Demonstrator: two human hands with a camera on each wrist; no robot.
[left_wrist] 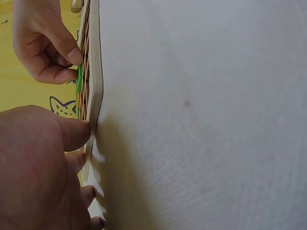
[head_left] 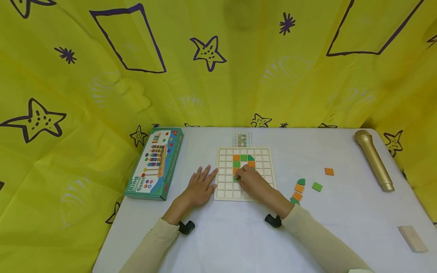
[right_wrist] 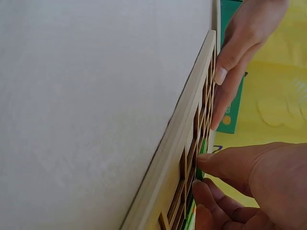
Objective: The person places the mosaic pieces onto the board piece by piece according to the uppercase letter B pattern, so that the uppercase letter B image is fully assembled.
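A pale wooden grid board [head_left: 228,194] lies on the white table, with orange and green tiles in several middle cells. The right hand [head_left: 254,185] is over the board, its thumb and fingertips pinching a green tile [right_wrist: 201,168] at the grid surface in the right wrist view. Fingers spread, the left hand [head_left: 200,188] lies flat on the table, its thumb and fingertips touching the board's left edge; the left wrist view shows this hand [left_wrist: 43,167] along the board's side [left_wrist: 96,72]. The right hand partly hides the tiles beneath it.
A small printed grid card [head_left: 242,139] lies behind the board. Right of the board are loose tiles, among them a green square [head_left: 317,186] and an orange square [head_left: 329,171]. A gold microphone [head_left: 374,161] and wooden block [head_left: 412,239] are farther right; a green game box [head_left: 155,165] is left.
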